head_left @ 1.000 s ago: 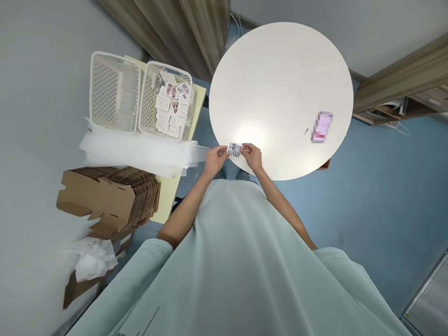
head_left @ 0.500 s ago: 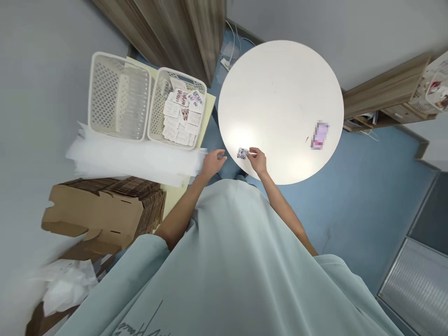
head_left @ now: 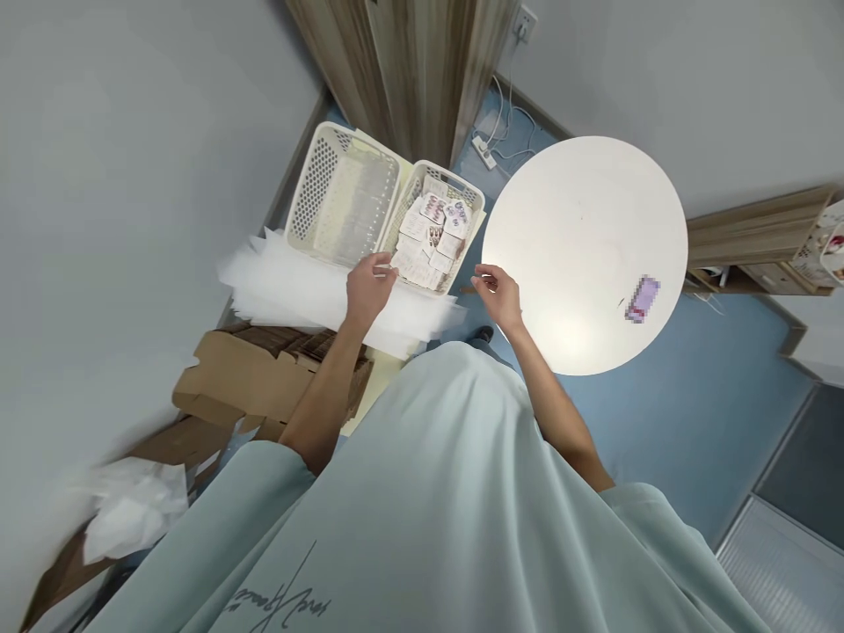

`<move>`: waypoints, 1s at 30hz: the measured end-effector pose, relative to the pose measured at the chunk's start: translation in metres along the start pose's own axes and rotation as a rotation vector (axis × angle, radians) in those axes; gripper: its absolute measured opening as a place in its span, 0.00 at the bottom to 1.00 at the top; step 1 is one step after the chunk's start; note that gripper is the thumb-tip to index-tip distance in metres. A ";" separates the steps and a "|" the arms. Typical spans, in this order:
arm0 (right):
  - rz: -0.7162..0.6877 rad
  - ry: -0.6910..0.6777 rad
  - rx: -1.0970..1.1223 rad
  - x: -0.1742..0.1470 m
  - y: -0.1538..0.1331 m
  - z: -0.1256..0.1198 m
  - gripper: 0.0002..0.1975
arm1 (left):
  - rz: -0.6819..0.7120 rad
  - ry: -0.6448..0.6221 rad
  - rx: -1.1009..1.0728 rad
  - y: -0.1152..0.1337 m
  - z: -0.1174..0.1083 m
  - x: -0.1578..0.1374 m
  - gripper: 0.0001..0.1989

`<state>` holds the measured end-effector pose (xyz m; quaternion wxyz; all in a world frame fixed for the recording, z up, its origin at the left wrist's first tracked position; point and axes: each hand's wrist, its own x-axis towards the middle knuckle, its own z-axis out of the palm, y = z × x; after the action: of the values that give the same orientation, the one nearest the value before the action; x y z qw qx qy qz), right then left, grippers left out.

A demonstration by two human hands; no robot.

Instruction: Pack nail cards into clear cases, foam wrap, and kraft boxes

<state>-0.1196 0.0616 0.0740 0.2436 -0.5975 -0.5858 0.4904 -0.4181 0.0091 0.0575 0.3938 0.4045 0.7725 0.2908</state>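
My left hand (head_left: 369, 288) hovers over the front side of the two white baskets, its fingers partly bent and apart, with nothing seen in them. Its fingertips are nearest to the corner between the empty-looking end of the left basket (head_left: 309, 189) and the right basket (head_left: 476, 195). Inside the right basket lie many small printed cards (head_left: 414, 257), some showing sets of press-on nails (head_left: 432, 208). At the left rim of the round white table (head_left: 580, 229), my right hand (head_left: 499, 296) has loosely curled fingers with a gap between them; no object shows there.
Clear plastic boxes (head_left: 360, 207) fill part of the left basket. White foam sheets (head_left: 296, 286) lie in front of the baskets, and folded brown cardboard boxes (head_left: 230, 374) are stacked nearer me. A blurred purple item (head_left: 643, 299) lies on the table. A power strip (head_left: 483, 151) is on the floor.
My view has turned left. My left hand has moved up to the baskets; my right hand has shifted off the table's near edge leftward. The nail card beside it is out of sight.
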 end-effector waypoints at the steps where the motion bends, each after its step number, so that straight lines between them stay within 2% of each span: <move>1: -0.007 -0.009 0.001 0.003 -0.006 0.007 0.22 | -0.009 0.031 0.031 -0.008 -0.011 0.008 0.21; 6: -0.025 -0.055 -0.012 0.013 -0.029 0.035 0.23 | -0.061 0.097 0.205 -0.047 -0.050 0.051 0.31; 11: -0.037 -0.079 -0.044 0.012 -0.046 0.049 0.22 | -0.099 0.009 0.238 -0.067 -0.053 0.087 0.46; 16: -0.014 -0.055 -0.069 0.014 -0.052 0.055 0.24 | -0.084 -0.012 0.201 -0.069 -0.036 0.103 0.55; 23: -0.006 -0.043 -0.073 0.010 -0.055 0.056 0.26 | -0.028 0.084 0.125 -0.067 -0.021 0.105 0.57; 30: -0.012 -0.050 -0.067 0.004 -0.057 0.054 0.25 | -0.054 0.139 0.151 -0.046 -0.025 0.093 0.60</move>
<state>-0.1936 0.0608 0.1002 0.2117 -0.5893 -0.6112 0.4840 -0.4914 0.0625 0.0003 0.3155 0.3906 0.8283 0.2486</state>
